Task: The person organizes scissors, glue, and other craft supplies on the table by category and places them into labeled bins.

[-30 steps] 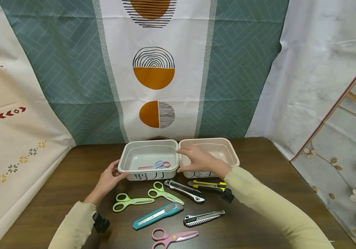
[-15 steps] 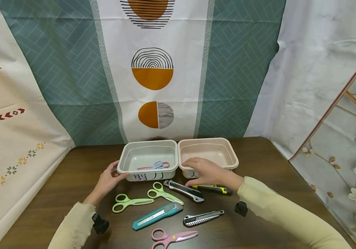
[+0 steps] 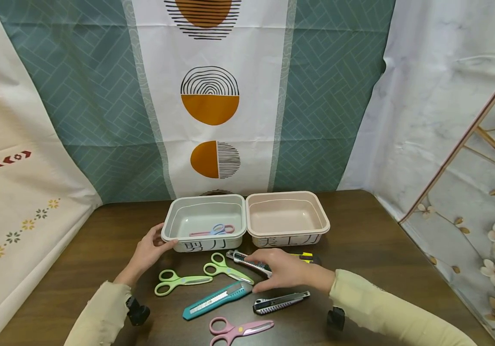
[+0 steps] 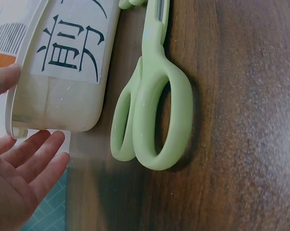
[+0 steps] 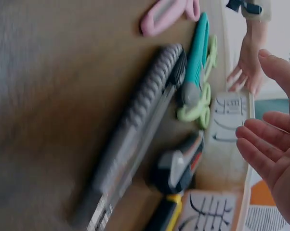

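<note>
My left hand (image 3: 150, 247) rests at the left front corner of a pale grey-green bin (image 3: 208, 244). Its thumb touches the rim, while the other fingers lie loosely extended by the end wall in the left wrist view. Inside that bin is a small pair of pink and blue scissors (image 3: 218, 229). My right hand (image 3: 284, 270) hovers with parted fingers over the utility knives, holding nothing. Below it are a white and black utility knife (image 3: 236, 257), a yellow one (image 3: 303, 256) partly hidden, a grey one (image 3: 281, 302) and a teal one (image 3: 217, 300).
Beside the grey-green bin stands a beige bin (image 3: 288, 240); both carry written labels. Two green scissors (image 3: 182, 280) and pink scissors (image 3: 241, 330) lie on the brown table (image 3: 373, 240). A patterned curtain (image 3: 213, 158) hangs behind.
My right hand has come down from between the bins toward the front, over the utility knives. The left hand has stayed at its bin corner.
</note>
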Demonstrator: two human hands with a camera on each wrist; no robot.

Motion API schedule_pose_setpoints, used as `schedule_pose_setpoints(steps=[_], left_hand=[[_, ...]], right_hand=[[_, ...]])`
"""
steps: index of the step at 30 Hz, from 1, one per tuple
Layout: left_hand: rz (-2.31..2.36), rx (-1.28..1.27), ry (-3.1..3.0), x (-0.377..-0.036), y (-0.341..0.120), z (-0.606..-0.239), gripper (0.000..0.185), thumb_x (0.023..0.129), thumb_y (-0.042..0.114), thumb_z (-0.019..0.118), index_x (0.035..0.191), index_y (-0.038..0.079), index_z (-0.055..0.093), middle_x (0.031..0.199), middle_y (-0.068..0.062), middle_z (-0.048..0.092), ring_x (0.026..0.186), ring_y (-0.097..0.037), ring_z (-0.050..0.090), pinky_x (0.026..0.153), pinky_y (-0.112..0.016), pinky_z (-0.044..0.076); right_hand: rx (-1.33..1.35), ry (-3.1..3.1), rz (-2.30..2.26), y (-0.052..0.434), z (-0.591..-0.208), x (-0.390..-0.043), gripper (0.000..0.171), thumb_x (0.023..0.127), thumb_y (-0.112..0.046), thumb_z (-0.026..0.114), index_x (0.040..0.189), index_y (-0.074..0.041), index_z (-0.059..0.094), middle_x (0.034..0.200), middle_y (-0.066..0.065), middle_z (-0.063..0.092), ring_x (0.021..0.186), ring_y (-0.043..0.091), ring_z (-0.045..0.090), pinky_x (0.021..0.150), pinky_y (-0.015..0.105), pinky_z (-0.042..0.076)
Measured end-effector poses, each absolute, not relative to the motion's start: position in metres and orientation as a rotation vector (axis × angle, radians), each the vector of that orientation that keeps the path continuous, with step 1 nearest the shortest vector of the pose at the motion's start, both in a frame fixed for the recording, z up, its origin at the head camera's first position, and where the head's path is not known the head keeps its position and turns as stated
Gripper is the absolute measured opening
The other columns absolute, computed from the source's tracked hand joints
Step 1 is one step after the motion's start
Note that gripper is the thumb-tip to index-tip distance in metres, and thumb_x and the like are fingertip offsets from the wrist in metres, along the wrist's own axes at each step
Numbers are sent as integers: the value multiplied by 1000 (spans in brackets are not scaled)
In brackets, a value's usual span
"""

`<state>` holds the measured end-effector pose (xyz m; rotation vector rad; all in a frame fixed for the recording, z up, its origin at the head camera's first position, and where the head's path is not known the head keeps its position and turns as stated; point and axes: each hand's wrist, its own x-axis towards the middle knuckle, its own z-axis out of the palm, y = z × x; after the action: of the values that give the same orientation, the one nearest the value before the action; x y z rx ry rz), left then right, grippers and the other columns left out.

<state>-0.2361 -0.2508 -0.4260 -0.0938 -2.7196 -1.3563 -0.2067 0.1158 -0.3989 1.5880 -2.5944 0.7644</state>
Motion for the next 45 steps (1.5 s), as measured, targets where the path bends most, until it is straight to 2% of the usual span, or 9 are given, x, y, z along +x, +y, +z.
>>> schedule_pose_setpoints(steps=[4, 11, 24, 31, 37, 45], left_hand=[[-1347, -98, -2723, -236, -251, -426, 72, 84, 32, 65, 136, -2, 30, 121, -27, 51, 100, -33, 55, 77, -38, 47], [-1346, -82, -2727, -236, -251, -427, 73, 83, 33, 65, 137, -1, 29, 120, -27, 52, 101, -33, 55, 77, -37, 47], [-1335, -98, -2725, -235, -250, -427, 72, 84, 32, 65, 137, -2, 29, 118, -27, 53, 99, -32, 56, 76, -38, 47], [-1344, -95, -2722, -234, -250, -426, 72, 84, 32, 65, 137, -2, 29, 120, -27, 52, 100, -33, 55, 77, -37, 47], [-1346, -95, -2724, -234, -249, -425, 73, 84, 33, 65, 137, -2, 29, 121, -27, 51, 101, -33, 55, 77, -38, 47], [-1333, -85, -2729, -235, -250, -426, 72, 84, 32, 65, 137, -2, 29, 119, -27, 52, 100, -33, 55, 76, -37, 47]], right_hand=[[1635, -2599, 799, 109, -408, -199, 57, 74, -38, 73, 117, -3, 57, 102, 4, 63, 90, 13, 58, 79, 17, 42], [1632, -2690, 891, 97, -420, -186, 54, 73, -31, 75, 115, -2, 58, 107, 5, 63, 90, 9, 58, 74, 16, 44], [1683, -2656, 1003, 84, -439, -176, 49, 73, -27, 77, 113, -6, 59, 91, 2, 61, 77, 2, 54, 65, 9, 42], [1685, -2655, 898, 75, -444, -167, 40, 69, -27, 79, 100, -7, 63, 81, -3, 59, 72, -3, 50, 64, 5, 37], [1658, -2719, 758, 69, -443, -160, 37, 67, -30, 78, 96, -11, 65, 77, -10, 58, 71, -6, 48, 65, 4, 33], [1674, -2749, 711, 63, -443, -159, 30, 64, -23, 79, 87, -11, 64, 71, -11, 55, 67, -8, 45, 61, 3, 32]])
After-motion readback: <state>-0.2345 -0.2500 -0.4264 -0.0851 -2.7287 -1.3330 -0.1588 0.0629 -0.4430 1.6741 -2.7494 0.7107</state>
